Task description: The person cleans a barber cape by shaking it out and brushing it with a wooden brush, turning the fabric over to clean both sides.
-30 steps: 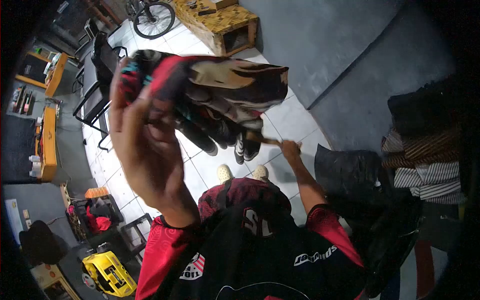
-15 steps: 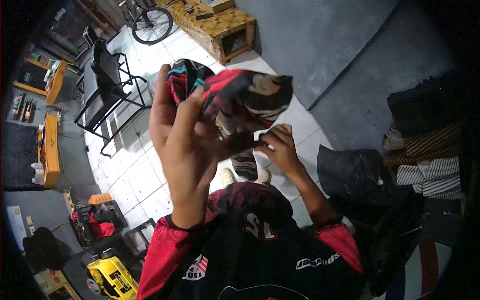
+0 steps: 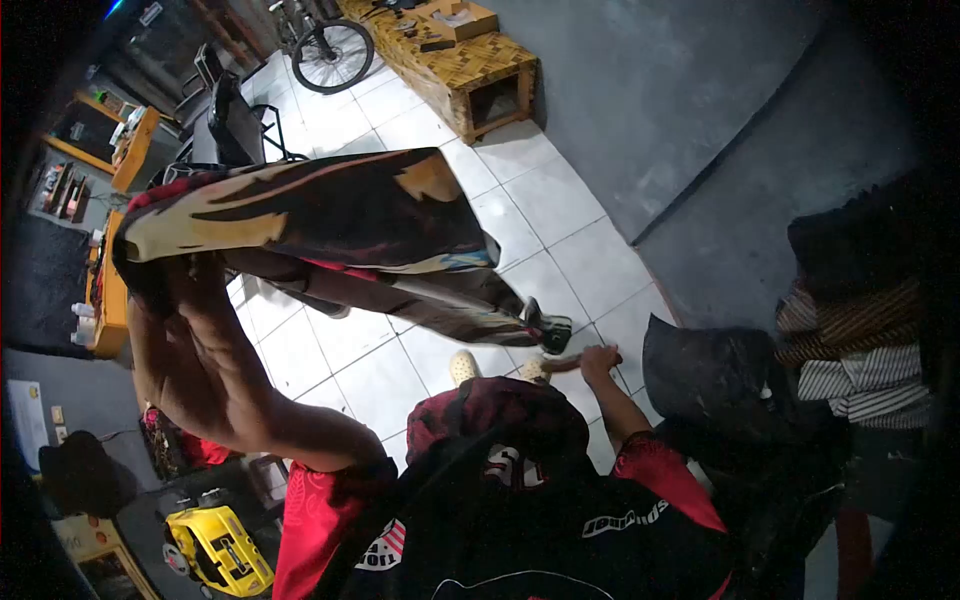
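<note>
A long patterned cloth [image 3: 340, 215] in black, cream, brown and red stretches across the middle of the view above the floor. My left hand [image 3: 195, 350] is raised at the left with the cloth's bunched end over it, and its fingertips are hidden by the fabric. From there the cloth spreads to the right, its lower part trailing down to a narrow dark tip. Just below that tip is my right hand [image 3: 600, 365], low in front of my body, with fingers stretched out to the left and nothing in them.
A stuffed black bag [image 3: 705, 365] and folded striped cloths [image 3: 865, 370] are piled at the right. A low wooden table [image 3: 490, 80] stands ahead by the wall, near a bicycle [image 3: 333, 55]. Dark chairs [image 3: 235, 125] are behind the cloth. At lower left sits a yellow toy car [image 3: 220, 548].
The cloth was bunched at my left hand and now hangs spread out wide. My left hand has moved left and closer; my right hand has lowered slightly to the right. The view has shifted.
</note>
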`<state>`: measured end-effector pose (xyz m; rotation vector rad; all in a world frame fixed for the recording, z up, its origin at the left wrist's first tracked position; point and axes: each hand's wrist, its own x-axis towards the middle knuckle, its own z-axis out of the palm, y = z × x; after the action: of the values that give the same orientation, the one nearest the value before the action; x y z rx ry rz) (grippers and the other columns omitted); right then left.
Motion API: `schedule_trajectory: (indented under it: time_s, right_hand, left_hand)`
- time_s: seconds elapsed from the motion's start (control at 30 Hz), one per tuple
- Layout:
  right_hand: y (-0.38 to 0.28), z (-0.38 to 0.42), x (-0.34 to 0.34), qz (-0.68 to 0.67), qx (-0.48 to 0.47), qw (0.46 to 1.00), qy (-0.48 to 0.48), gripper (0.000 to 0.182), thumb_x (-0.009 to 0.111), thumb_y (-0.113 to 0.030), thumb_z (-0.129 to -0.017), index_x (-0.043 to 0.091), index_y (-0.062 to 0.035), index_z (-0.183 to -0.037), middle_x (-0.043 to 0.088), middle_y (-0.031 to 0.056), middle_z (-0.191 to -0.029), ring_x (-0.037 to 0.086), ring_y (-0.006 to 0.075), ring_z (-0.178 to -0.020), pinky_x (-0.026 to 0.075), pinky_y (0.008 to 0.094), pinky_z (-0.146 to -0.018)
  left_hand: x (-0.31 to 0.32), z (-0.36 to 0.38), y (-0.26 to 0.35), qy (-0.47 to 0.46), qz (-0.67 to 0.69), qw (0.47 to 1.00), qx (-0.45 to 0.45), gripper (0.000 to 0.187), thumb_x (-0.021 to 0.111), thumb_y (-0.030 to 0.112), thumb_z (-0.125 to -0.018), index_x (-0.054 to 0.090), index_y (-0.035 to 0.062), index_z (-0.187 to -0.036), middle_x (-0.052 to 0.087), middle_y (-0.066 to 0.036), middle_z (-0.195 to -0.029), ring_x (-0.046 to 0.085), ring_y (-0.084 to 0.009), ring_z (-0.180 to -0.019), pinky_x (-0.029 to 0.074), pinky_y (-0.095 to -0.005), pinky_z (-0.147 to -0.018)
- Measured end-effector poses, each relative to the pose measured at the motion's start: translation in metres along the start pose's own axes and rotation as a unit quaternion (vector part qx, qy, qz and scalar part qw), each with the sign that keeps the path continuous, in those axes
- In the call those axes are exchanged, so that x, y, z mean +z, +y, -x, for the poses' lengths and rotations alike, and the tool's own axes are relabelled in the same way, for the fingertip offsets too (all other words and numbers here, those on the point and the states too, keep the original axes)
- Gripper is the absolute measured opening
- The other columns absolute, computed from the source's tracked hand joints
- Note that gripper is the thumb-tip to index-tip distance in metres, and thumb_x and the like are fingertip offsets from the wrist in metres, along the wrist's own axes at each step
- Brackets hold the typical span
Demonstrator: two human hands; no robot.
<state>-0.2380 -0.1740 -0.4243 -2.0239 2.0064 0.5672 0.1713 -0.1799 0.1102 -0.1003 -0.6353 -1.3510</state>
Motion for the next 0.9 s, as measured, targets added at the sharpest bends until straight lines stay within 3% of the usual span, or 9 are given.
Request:
schedule_trajectory:
  time_s: [0.1, 0.13, 0.23, 0.4, 0.43, 0.5, 0.67, 0.8, 0.9]
  right_hand:
    - [0.017, 0.009, -0.002, -0.016, 0.102, 0.987, -0.127, 0.035, 0.046, -0.034, -0.082, 0.063, -0.0032, -0.085, 0.063, 0.0116, -0.085, 0.059, 0.0295, -0.082, 0.040, 0.0467, -0.074]
    - [0.021, 0.019, -0.021, -0.089, 0.150, 0.980, -0.095, 0.038, 0.045, -0.036, -0.083, 0.062, -0.0029, -0.087, 0.063, 0.0122, -0.084, 0.059, 0.0289, -0.082, 0.041, 0.0457, -0.072]
    - [0.021, 0.027, -0.090, -0.322, 0.045, 0.946, 0.007, 0.052, 0.040, -0.051, -0.085, 0.057, -0.0015, -0.079, 0.056, 0.0047, -0.062, 0.053, 0.0205, -0.058, 0.042, 0.0362, -0.053]
    - [-0.075, 0.099, -0.275, -0.836, -0.137, 0.525, -0.082, 0.051, 0.028, -0.052, -0.090, 0.032, -0.0105, -0.061, 0.030, -0.0036, -0.054, 0.033, 0.0076, -0.049, 0.030, 0.0254, -0.045]
    - [-0.087, 0.098, -0.277, -0.816, -0.363, 0.434, -0.119, 0.053, 0.028, -0.054, -0.089, 0.032, -0.0102, -0.059, 0.030, -0.0040, -0.053, 0.031, 0.0073, -0.048, 0.028, 0.0256, -0.044]
    - [-0.119, 0.090, -0.246, -0.802, -0.320, 0.435, -0.256, 0.044, 0.034, -0.044, -0.091, 0.035, -0.0093, -0.064, 0.029, -0.0027, -0.052, 0.030, 0.0080, -0.047, 0.026, 0.0252, -0.042]
    - [-0.127, 0.017, -0.088, -0.350, -0.340, 0.872, 0.026, 0.032, 0.042, -0.040, -0.086, 0.050, -0.0091, -0.090, 0.048, 0.0087, -0.063, 0.048, 0.0230, -0.057, 0.039, 0.0337, -0.050]
    - [-0.041, 0.035, 0.007, -0.212, -0.049, 0.963, -0.158, 0.045, 0.041, -0.059, -0.077, 0.051, -0.0339, -0.113, 0.061, 0.0160, -0.083, 0.060, 0.0320, -0.079, 0.046, 0.0449, -0.064]
    - [0.001, 0.052, 0.078, -0.196, 0.054, 0.976, -0.084, 0.042, 0.048, -0.044, -0.081, 0.061, -0.0060, -0.092, 0.061, 0.0149, -0.068, 0.060, 0.0301, -0.062, 0.048, 0.0419, -0.055]
  left_hand:
    - [0.000, -0.006, -0.033, 0.208, -0.374, 0.883, 0.196, 0.041, 0.032, 0.005, -0.090, 0.023, -0.0127, -0.126, 0.031, -0.029, -0.128, 0.039, -0.0326, -0.118, 0.036, -0.0387, -0.100]
    - [-0.015, -0.005, -0.028, -0.028, -0.147, 0.989, 0.011, 0.042, 0.035, 0.005, -0.089, 0.026, -0.0096, -0.127, 0.041, -0.024, -0.123, 0.048, -0.0281, -0.108, 0.044, -0.0341, -0.090]
    - [-0.017, -0.007, -0.065, 0.110, -0.338, 0.931, 0.078, 0.048, 0.041, 0.003, -0.085, 0.026, -0.0064, -0.129, 0.048, -0.019, -0.114, 0.056, -0.0159, -0.092, 0.050, -0.0244, -0.070]
    - [0.000, -0.009, -0.136, 0.208, -0.373, 0.903, 0.033, 0.060, 0.045, -0.008, -0.078, 0.023, 0.0001, -0.133, 0.047, -0.010, -0.112, 0.053, -0.0118, -0.079, 0.049, -0.0244, -0.064]
    - [-0.007, -0.005, -0.144, 0.178, -0.389, 0.904, 0.017, 0.063, 0.046, -0.010, -0.078, 0.021, 0.0009, -0.134, 0.047, -0.010, -0.113, 0.052, -0.0122, -0.080, 0.049, -0.0259, -0.067]
    - [-0.006, -0.009, -0.163, 0.163, -0.319, 0.934, 0.008, 0.067, 0.046, -0.010, -0.079, 0.016, 0.0038, -0.137, 0.045, -0.010, -0.114, 0.050, -0.0118, -0.084, 0.048, -0.0248, -0.066]
    - [-0.020, -0.030, -0.144, 0.072, -0.302, 0.949, 0.048, 0.047, 0.043, 0.009, -0.085, 0.030, -0.0022, -0.128, 0.051, -0.016, -0.109, 0.056, -0.0203, -0.091, 0.048, -0.0337, -0.080]
    - [-0.009, -0.039, -0.119, 0.113, -0.252, 0.953, 0.126, 0.041, 0.035, 0.008, -0.088, 0.030, -0.0007, -0.127, 0.051, -0.014, -0.107, 0.056, -0.0208, -0.091, 0.046, -0.0376, -0.083]
    - [-0.015, -0.032, -0.113, 0.098, -0.263, 0.954, 0.109, 0.045, 0.034, 0.006, -0.087, 0.025, -0.0025, -0.130, 0.049, -0.016, -0.114, 0.056, -0.0215, -0.095, 0.045, -0.0395, -0.086]
